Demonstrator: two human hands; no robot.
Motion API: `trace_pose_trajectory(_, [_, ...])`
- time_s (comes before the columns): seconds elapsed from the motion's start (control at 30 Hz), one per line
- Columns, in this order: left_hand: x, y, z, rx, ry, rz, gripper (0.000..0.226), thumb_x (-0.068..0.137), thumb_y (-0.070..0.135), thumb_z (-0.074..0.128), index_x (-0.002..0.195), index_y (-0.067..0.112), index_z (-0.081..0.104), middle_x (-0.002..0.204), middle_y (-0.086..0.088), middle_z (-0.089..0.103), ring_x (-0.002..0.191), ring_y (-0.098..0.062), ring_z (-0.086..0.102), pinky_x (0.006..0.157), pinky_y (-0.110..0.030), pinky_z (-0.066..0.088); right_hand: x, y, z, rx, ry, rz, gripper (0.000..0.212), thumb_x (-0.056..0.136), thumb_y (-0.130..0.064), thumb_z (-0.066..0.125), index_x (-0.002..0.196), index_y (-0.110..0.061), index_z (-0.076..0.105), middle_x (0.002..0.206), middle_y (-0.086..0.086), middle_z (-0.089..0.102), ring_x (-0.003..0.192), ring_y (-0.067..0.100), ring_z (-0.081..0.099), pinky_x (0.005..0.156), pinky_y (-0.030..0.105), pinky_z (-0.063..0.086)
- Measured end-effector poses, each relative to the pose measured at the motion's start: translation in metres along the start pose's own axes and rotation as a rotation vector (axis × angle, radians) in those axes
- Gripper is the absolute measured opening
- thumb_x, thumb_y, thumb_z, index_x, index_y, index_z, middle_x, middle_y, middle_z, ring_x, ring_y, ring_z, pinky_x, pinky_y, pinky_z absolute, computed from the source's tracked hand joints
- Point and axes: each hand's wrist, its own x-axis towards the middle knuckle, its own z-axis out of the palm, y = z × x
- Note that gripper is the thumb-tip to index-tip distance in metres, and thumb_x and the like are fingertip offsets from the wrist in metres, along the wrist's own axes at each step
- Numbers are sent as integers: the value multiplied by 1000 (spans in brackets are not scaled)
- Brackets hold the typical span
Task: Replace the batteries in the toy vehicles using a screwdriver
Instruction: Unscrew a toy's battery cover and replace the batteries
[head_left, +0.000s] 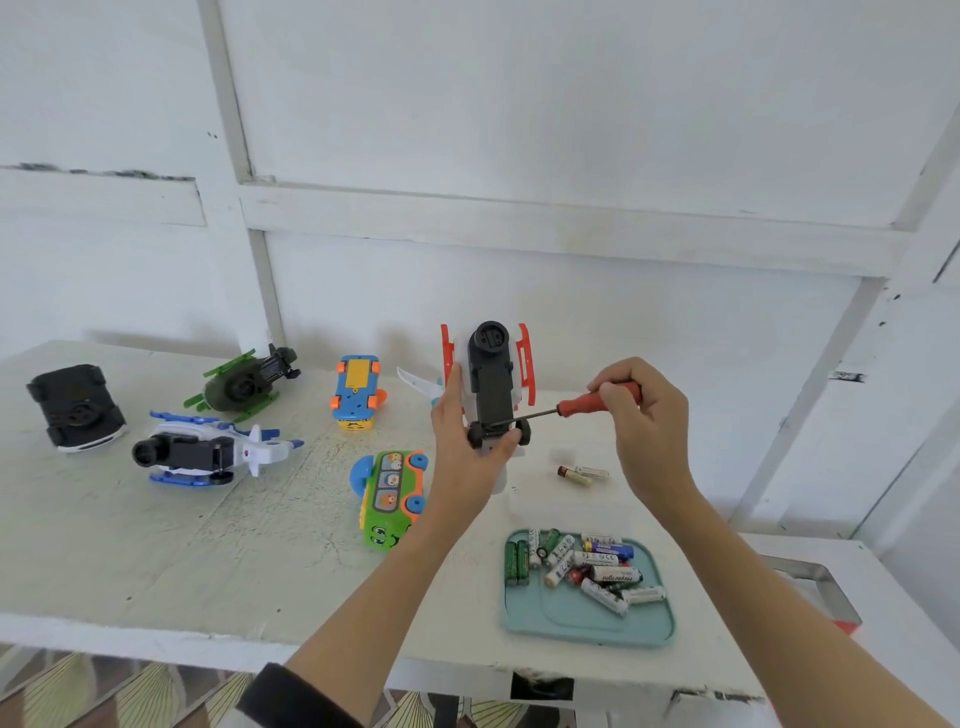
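My left hand (462, 441) grips a white and red toy helicopter (491, 379) and holds it above the table, its black underside turned toward me. A red-handled screwdriver (587, 404) is held in my right hand (644, 415); its dark shaft points left and its tip touches the underside near the small black wheels. Two loose batteries (582, 474) lie on the table just below the screwdriver. A teal tray (571, 621) at the front right holds several batteries.
Other toys lie on the white table (156, 545): a black car (75, 408), a green helicopter (244, 382), a blue and white helicopter (208, 449), a blue and orange vehicle (356, 389) and a green bus (392, 493). A white wall stands behind.
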Motion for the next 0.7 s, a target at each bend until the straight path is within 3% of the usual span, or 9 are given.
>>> trace_pose_trajectory(0.07, [-1, 0, -1, -12, 0, -6, 99, 69, 32, 72, 153, 36, 18, 130, 10, 37, 118, -37, 56, 87, -50, 57, 0, 0, 1, -55, 11, -23, 15, 77, -4, 43, 71, -8, 57, 63, 19, 61, 62, 3, 64, 52, 24, 40])
trace_pose_trajectory(0.13, [-2, -1, -1, -23, 9, -10, 100, 70, 31, 73, 153, 36, 18, 134, 3, 35, 115, -37, 58, 84, -50, 58, 2, 3, 1, -125, 24, -48, 14, 75, -6, 45, 71, -9, 59, 66, 11, 60, 62, 6, 57, 52, 13, 36])
trace_pose_trajectory(0.37, [0, -7, 1, -28, 6, -1, 98, 69, 36, 74, 150, 45, 19, 136, 2, 36, 114, -40, 59, 83, -51, 58, 8, 4, 2, -242, 6, -155, 16, 71, -13, 45, 68, -4, 59, 68, 6, 57, 67, 24, 54, 53, 20, 39])
trace_pose_trajectory(0.43, [1, -3, 1, -38, -1, -5, 98, 72, 29, 74, 152, 37, 19, 134, 0, 36, 114, -35, 59, 81, -44, 60, 10, 4, 1, -234, -4, -174, 19, 69, -17, 44, 67, -4, 58, 67, 6, 56, 66, 24, 54, 52, 17, 38])
trace_pose_trajectory(0.57, [2, -2, 3, -67, -10, 11, 90, 83, -5, 70, 152, 22, 18, 124, 4, 37, 110, -15, 58, 74, -11, 52, 14, 5, -1, -220, -13, -219, 22, 68, -22, 41, 65, -6, 56, 65, 6, 55, 62, 17, 50, 53, 12, 37])
trace_pose_trajectory(0.7, [2, -5, 5, -58, -20, 21, 89, 84, -8, 67, 149, 28, 18, 129, -1, 35, 107, -7, 60, 73, -12, 53, 16, 4, -2, -247, -31, -271, 22, 68, -19, 40, 65, -4, 56, 63, 5, 53, 63, 10, 48, 55, 9, 37])
